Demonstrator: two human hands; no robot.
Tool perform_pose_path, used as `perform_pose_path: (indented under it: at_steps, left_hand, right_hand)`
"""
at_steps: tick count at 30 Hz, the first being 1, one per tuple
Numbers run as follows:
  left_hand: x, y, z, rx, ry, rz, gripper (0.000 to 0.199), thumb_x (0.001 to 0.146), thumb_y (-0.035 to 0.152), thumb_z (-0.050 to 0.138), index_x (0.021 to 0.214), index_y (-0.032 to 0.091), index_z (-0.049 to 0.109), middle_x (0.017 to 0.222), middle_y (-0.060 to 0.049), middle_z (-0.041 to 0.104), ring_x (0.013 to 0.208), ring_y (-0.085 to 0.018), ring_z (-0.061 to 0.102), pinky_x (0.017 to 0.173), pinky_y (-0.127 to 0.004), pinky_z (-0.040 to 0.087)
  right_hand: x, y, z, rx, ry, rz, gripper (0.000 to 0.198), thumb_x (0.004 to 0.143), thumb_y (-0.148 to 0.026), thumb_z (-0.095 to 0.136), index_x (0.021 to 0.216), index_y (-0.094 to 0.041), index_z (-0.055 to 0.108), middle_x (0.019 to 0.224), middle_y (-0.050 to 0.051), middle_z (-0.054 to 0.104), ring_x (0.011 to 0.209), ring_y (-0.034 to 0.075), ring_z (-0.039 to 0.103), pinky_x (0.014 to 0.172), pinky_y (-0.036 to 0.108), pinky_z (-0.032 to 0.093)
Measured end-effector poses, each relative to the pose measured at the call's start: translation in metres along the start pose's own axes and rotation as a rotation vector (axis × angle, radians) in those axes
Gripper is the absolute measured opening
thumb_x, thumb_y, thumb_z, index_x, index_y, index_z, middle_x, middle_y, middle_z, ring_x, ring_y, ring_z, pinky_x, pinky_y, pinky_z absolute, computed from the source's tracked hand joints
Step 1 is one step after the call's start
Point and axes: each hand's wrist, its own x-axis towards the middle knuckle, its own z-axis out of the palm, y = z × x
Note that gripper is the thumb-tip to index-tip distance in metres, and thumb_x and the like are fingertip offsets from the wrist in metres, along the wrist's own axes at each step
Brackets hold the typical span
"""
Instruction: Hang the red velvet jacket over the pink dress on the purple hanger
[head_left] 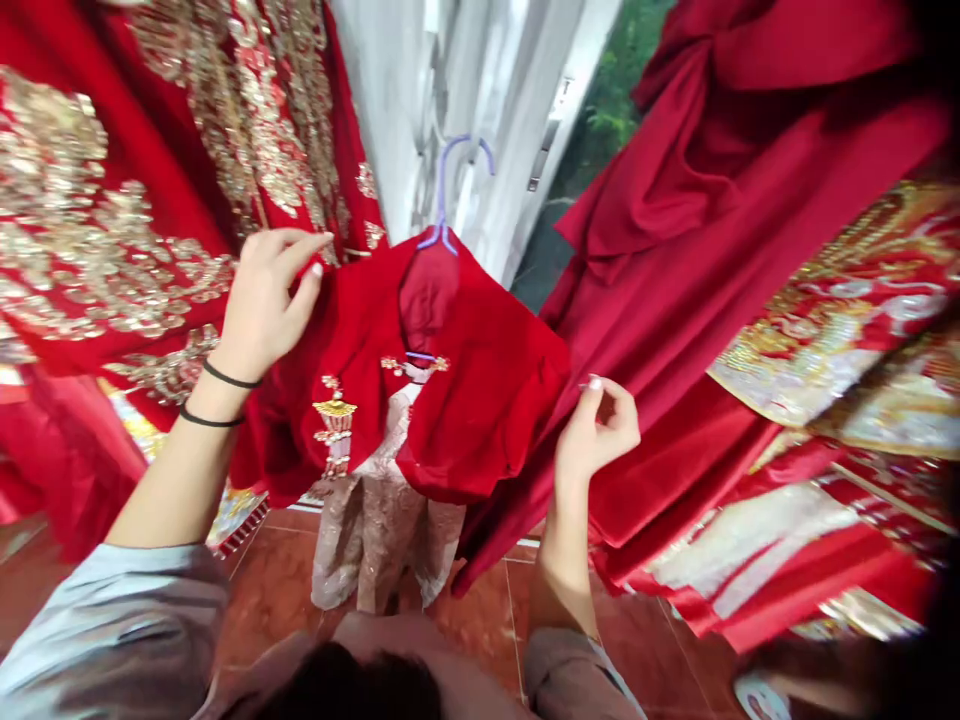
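Note:
A short red velvet jacket (480, 360) hangs in front of me on a purple hanger (442, 190). Small gold flower ornaments (394, 366) sit at its neckline, and a gold tassel ornament (334, 425) dangles on its left front. My left hand (274, 295), with two black bands on the wrist, is beside the jacket's left shoulder; its thumb and forefinger point forward, slightly apart. Just off the right sleeve is my right hand (598, 425), thumb and forefinger pinched together. Whatever lies between those fingertips is too small to make out.
Red gowns with gold sequins (112, 230) hang at the left. A dark red satin gown (660, 270) and embroidered red garments (847, 330) fill the right. Behind the jacket are a pale curtain (375, 60) and a lace garment (386, 540). The floor has reddish tiles (480, 620).

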Motion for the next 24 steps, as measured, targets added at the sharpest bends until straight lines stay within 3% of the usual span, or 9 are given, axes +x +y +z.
perform_pose_path:
  at_steps: [2,5,7,8,12,16,19,21,24]
  left_hand:
    - [-0.018,-0.021,-0.003,0.024,-0.053,-0.075,0.056,0.094,0.055,0.039,0.134,0.021,0.059,0.131,-0.008,0.061,0.124,-0.032,0.052,0.112,-0.051,0.036]
    - [-0.037,-0.042,-0.001,0.013,-0.068,-0.131,0.058,0.091,0.056,0.045,0.137,0.023,0.055,0.136,-0.011,0.058,0.127,-0.031,0.052,0.112,-0.05,0.04]
    - [-0.045,-0.049,-0.002,0.007,0.002,-0.176,0.058,0.087,0.056,0.053,0.136,0.024,0.056,0.136,-0.011,0.058,0.126,-0.031,0.054,0.111,-0.047,0.041]
    - [-0.047,-0.051,-0.004,0.0,0.036,-0.206,0.058,0.086,0.056,0.056,0.134,0.024,0.059,0.133,-0.011,0.061,0.123,-0.03,0.056,0.11,-0.046,0.043]
    - [-0.053,-0.057,-0.02,-0.115,0.027,-0.327,0.051,0.083,0.057,0.058,0.118,0.022,0.07,0.112,-0.008,0.072,0.099,-0.028,0.066,0.094,-0.043,0.052]
    - [-0.069,-0.057,-0.016,-0.244,0.08,-0.379,0.045,0.085,0.054,0.057,0.11,0.019,0.071,0.108,-0.007,0.073,0.098,-0.026,0.067,0.092,-0.039,0.053]
    - [-0.087,-0.054,0.005,-0.204,0.225,-0.396,0.04,0.085,0.05,0.062,0.109,0.018,0.068,0.108,-0.008,0.073,0.099,-0.024,0.066,0.095,-0.038,0.051]
    - [-0.097,-0.054,0.017,-0.181,0.28,-0.406,0.041,0.083,0.05,0.066,0.108,0.018,0.066,0.106,-0.008,0.072,0.097,-0.024,0.066,0.094,-0.038,0.05]
    - [-0.105,-0.059,0.022,-0.254,0.301,-0.376,0.04,0.086,0.053,0.062,0.103,0.017,0.065,0.097,-0.006,0.07,0.088,-0.021,0.064,0.085,-0.034,0.05]
  right_hand:
    - [-0.025,-0.027,0.019,0.144,-0.202,-0.005,0.027,0.091,-0.046,0.054,0.089,-0.022,0.068,0.086,0.008,0.069,0.074,0.021,0.066,0.07,0.036,0.056]
    - [-0.062,-0.062,0.067,0.368,-0.681,0.025,0.029,0.09,-0.041,0.056,0.108,-0.021,0.067,0.107,0.01,0.07,0.068,0.016,0.066,0.064,0.031,0.056]
    - [-0.074,-0.076,0.103,0.366,-0.859,0.001,0.037,0.087,-0.036,0.06,0.118,-0.018,0.064,0.121,0.012,0.065,0.064,0.012,0.062,0.063,0.029,0.054]
    - [-0.076,-0.082,0.119,0.314,-0.901,-0.027,0.036,0.085,-0.034,0.062,0.116,-0.016,0.065,0.118,0.013,0.066,0.061,0.012,0.06,0.064,0.029,0.053]
    - [-0.059,-0.102,0.157,0.168,-0.879,-0.139,0.019,0.089,-0.031,0.057,0.086,-0.015,0.066,0.078,0.005,0.064,0.064,0.014,0.055,0.069,0.028,0.047]
    - [-0.04,-0.117,0.164,0.169,-0.767,-0.18,0.021,0.095,-0.03,0.047,0.093,-0.018,0.065,0.078,0.004,0.062,0.072,0.016,0.056,0.075,0.029,0.044]
    - [-0.042,-0.109,0.163,-0.058,-0.935,-0.144,0.017,0.089,-0.023,0.055,0.075,-0.017,0.062,0.067,0.003,0.058,0.066,0.017,0.053,0.073,0.031,0.042]
    - [-0.048,-0.1,0.159,-0.136,-0.974,-0.118,0.015,0.087,-0.023,0.058,0.074,-0.016,0.064,0.068,0.005,0.061,0.065,0.018,0.053,0.072,0.032,0.042]
    - [-0.054,-0.091,0.15,-0.04,-0.822,-0.16,0.022,0.089,-0.031,0.055,0.095,-0.016,0.069,0.082,0.007,0.069,0.07,0.018,0.057,0.074,0.032,0.044]
